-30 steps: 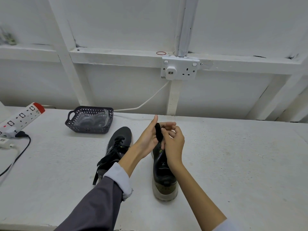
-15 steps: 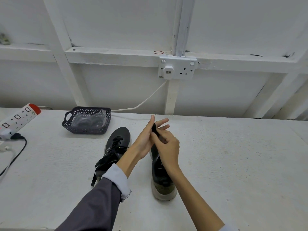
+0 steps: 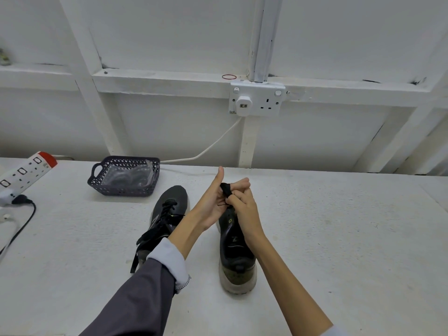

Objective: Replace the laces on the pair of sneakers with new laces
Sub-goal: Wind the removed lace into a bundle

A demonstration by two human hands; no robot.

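Two black sneakers stand on the white table. The left sneaker [image 3: 167, 214] is laced with a black lace whose loose ends trail toward me. The right sneaker [image 3: 236, 253] has its heel toward me and shows no lace. Above its toe, my left hand [image 3: 213, 202] holds a bunched black lace [image 3: 225, 190] wound round its fingers, thumb pointing up. My right hand [image 3: 244, 209] pinches the same lace from the right, touching the left hand.
A dark plastic basket [image 3: 97, 183] holding clear packets sits behind the left sneaker. A white power strip [image 3: 24, 170] and a black cable [image 3: 21, 226] lie at the far left. A wall socket [image 3: 257, 100] with a white cord is on the wall behind.
The hands stay over the right sneaker's toe while working the lace. The left hand's fingers have curled in, and the right hand has shifted slightly.
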